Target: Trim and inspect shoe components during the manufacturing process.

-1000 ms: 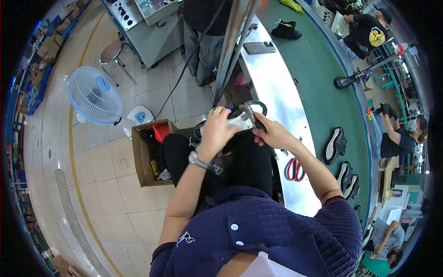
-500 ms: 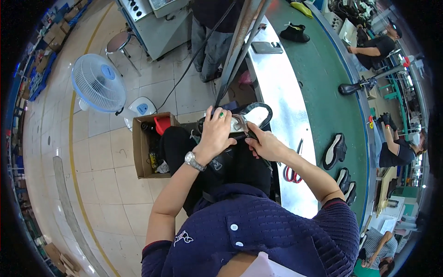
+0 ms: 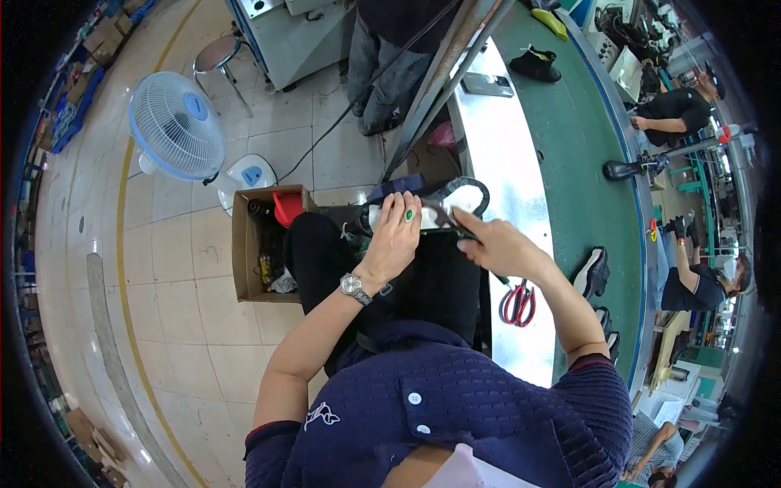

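Note:
A black shoe with a white underside [image 3: 467,198] lies sole up across my lap, its toe toward the right. My left hand [image 3: 395,232] grips its middle from above, fingers laid over the sole, with a green ring and a wristwatch. My right hand [image 3: 500,244] is closed around the handles of dark metal pincers [image 3: 442,215]. The jaws of the pincers are at the sole, just right of my left fingers. Whether they bite on anything there cannot be made out. Red-handled scissors [image 3: 517,307] lie on the metal ledge to my right.
A cardboard box [image 3: 244,244] with a red container stands left of my knees, near a white fan [image 3: 176,126]. A metal post [image 3: 443,85] rises ahead. On the ledge lies a phone [image 3: 488,84]. Several shoes sit on the green conveyor belt [image 3: 561,154]. Other people work beyond it.
My right hand has moved a little right and the pincers have turned, showing more of their jaws and handles. My left hand stays on the shoe. The view has shifted slightly.

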